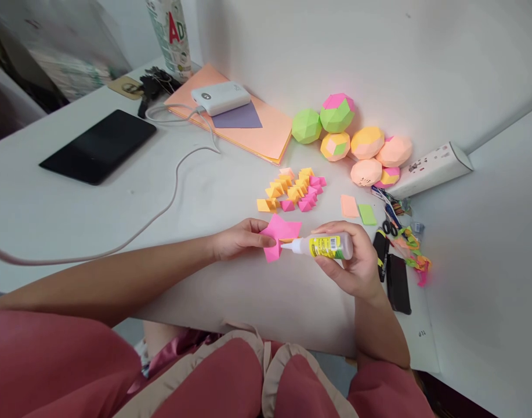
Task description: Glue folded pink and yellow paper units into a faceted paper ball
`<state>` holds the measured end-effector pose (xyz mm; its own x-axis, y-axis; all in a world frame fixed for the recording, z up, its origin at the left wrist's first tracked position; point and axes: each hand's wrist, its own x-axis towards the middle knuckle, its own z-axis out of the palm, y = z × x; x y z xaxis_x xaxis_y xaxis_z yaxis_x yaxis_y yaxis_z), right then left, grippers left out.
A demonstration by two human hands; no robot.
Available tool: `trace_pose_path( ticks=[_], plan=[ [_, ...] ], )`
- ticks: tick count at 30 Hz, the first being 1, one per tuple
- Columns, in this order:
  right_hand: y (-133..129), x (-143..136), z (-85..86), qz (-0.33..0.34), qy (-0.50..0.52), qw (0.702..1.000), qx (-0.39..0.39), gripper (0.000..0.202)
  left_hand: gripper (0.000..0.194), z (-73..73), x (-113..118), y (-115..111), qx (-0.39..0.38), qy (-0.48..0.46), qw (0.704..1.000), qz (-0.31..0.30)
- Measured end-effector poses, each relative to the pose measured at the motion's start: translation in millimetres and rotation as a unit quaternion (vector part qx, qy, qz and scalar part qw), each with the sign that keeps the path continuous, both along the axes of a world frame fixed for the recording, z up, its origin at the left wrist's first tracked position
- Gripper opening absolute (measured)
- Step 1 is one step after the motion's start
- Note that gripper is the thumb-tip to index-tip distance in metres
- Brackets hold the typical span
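Note:
My left hand pinches a pink folded paper piece between thumb and fingers, just above the table. An orange strip shows at the paper's right side. My right hand is wrapped round a glue bottle with a yellow label, held nearly level. Its white nozzle points left, its tip at or very near the pink paper; I cannot tell whether they touch. Beyond my hands stand rows of small folded paper units in orange, yellow and pink.
Several faceted paper balls lie along the wall. To the right are sticky-note stacks, scissors, a black case and a white box. A power bank rests on orange paper; its cable crosses the table near a black tablet.

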<state>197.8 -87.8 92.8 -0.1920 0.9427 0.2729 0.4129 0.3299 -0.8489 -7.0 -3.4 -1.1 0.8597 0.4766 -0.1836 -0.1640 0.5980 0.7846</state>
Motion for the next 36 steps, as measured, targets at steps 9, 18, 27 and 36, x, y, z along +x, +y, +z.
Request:
trace_pose_path(
  ticks=[9,18,27,36],
  plan=[
    [15.5,19.6,-1.8,-0.019,0.167,0.982,-0.091,0.030,0.010,-4.1,0.1,2.4,-0.009,-0.032,0.999,0.006],
    [50.9,48.2,-41.9,-0.332,-0.169,0.924,0.088,0.029,0.011,-4.4,1.7,1.8,0.002,-0.016,1.000,0.020],
    [54.0,43.5,-70.7,-0.342,-0.515,0.779,-0.107,0.017,0.013,-7.0,1.6,0.9,0.017,0.010,1.000,0.021],
    [36.4,19.6,-44.5,-0.177,-0.311,0.934,0.024,0.020,0.018,-0.4,3.9,-0.7,-0.036,0.009,0.998,0.043]
  ],
)
